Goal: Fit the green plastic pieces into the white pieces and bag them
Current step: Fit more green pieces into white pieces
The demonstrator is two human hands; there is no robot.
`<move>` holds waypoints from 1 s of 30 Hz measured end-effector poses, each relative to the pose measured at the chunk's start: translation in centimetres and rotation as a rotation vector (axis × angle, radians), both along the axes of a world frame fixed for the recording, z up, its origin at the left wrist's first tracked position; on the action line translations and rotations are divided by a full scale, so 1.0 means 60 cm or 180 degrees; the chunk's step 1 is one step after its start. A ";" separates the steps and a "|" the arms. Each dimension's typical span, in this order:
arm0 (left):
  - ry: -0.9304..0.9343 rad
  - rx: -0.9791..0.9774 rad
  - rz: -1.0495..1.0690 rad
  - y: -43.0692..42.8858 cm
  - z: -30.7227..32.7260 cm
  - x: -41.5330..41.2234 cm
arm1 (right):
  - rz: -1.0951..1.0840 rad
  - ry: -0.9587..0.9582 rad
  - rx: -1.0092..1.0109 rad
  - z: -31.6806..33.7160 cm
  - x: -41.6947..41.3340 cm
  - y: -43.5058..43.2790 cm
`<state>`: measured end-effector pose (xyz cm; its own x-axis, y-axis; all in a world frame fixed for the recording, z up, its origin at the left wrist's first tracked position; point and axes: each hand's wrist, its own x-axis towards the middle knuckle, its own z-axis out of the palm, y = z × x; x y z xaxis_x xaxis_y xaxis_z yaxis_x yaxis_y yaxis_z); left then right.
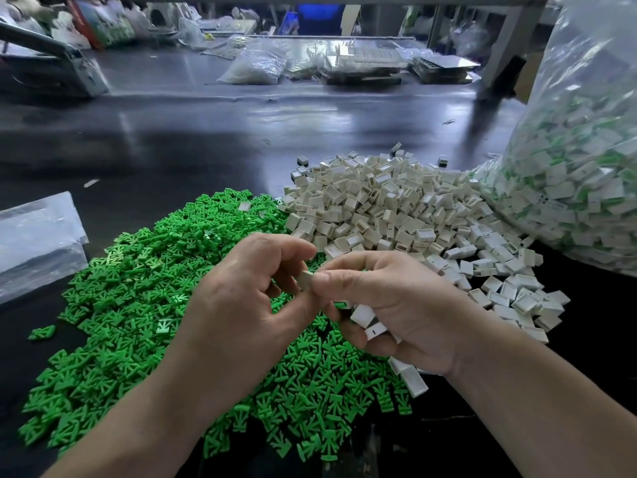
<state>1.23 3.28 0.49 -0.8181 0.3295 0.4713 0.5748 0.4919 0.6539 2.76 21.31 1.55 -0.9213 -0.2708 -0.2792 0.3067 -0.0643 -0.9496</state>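
Note:
A wide heap of green plastic pieces (144,291) covers the dark table at the left and centre. Behind it to the right lies a heap of white pieces (389,205). Above the green heap, my left hand (248,305) and my right hand (389,305) meet at one small white piece (305,279), pinched between the fingertips of both. My right hand also holds further white pieces (365,319) against its palm with its curled lower fingers. Whether a green piece sits in the pinched white piece is hidden by my fingers.
A large clear bag (582,174) of fitted white-and-green pieces stands at the right edge. Folded clear plastic bags (38,239) lie at the left. Bare dark table stretches behind the heaps. Bags and trays (344,63) clutter the far bench.

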 end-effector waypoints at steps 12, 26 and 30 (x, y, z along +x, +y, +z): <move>-0.0481 -0.1588 -0.0403 -0.046 -0.002 -0.027 | -0.0460 -0.0079 -0.0394 0.006 -0.001 0.012; -0.0780 -0.0576 -0.0105 -0.028 -0.010 -0.019 | -0.0323 -0.0030 -0.0153 -0.001 -0.003 0.009; -0.1895 0.1204 -0.0326 -0.026 -0.001 -0.028 | -0.0140 0.0079 0.0115 0.000 -0.001 0.004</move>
<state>-0.46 1.72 0.45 -0.9458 0.3206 0.0512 0.0981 0.1319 0.9864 2.71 21.57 1.53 -0.9388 -0.2202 -0.2649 0.2806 -0.0425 -0.9589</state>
